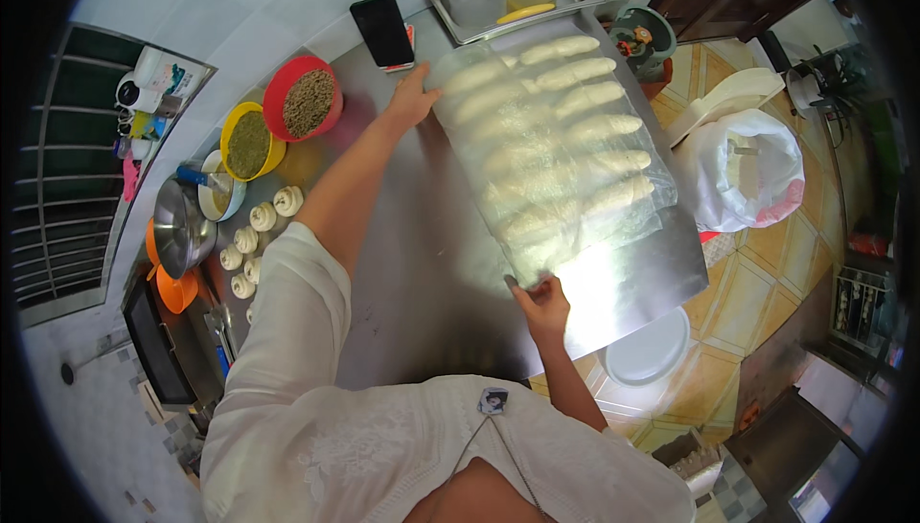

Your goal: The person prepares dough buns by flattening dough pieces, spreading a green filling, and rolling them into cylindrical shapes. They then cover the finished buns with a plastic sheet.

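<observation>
- The clear plastic sheet (508, 164) lay over pale dough rolls (613, 161) on the right of the metal table (412, 264).
- It seemed light, limp and apt to cling; its corners looked the best hold.
- The rolls were probably soft and easily dented, better supported along their length.
- The right hand (544, 307) pinched the sheet's near corner, fingers narrow; the left hand (412, 100) was at its far left edge, its grip impossible to tell.
- At far left, a red bowl (269, 106) held brownish crumbs, a yellow bowl (277, 155) a greenish filling.
- Right of the table, a white-lined bin (704, 173) had unclear contents.
</observation>
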Motion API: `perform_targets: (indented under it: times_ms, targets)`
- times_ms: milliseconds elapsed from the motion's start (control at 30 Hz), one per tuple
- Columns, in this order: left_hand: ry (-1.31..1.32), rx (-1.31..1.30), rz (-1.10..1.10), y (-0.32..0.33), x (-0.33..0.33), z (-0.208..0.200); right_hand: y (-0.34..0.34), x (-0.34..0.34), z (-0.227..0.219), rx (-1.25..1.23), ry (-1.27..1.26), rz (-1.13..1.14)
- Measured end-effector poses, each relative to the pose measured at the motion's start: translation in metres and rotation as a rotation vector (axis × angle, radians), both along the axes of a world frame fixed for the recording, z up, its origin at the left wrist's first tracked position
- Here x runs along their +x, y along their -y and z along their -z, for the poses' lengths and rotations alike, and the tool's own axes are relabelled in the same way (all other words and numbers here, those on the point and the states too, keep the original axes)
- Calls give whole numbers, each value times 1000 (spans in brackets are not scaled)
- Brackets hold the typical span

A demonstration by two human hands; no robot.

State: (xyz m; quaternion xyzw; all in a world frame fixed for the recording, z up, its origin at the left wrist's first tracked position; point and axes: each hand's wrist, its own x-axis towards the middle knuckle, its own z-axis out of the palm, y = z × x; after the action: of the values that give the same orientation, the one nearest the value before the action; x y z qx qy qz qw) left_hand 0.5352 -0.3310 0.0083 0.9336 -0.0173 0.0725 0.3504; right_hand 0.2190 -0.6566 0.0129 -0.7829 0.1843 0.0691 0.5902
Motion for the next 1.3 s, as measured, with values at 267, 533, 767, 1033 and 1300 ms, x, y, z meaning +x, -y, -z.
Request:
perform_targets:
  times_ms: [267, 533, 767, 1033, 1300]
  targets:
    - [-110, -14, 138, 0, -8, -42, 36, 61, -62, 124, 277, -94]
    - [-74, 182, 124, 34, -28, -65, 53, 88, -192, -259, 416, -371]
    - [19, -229, 174, 3, -70, -217, 110, 98, -294, -4, 721, -200]
    - [159, -666, 217, -61, -249, -384, 63, 94, -406, -106, 736, -545]
    - [304, -620, -123, -180, -424, -401, -37, 77, -434, 120, 645, -600]
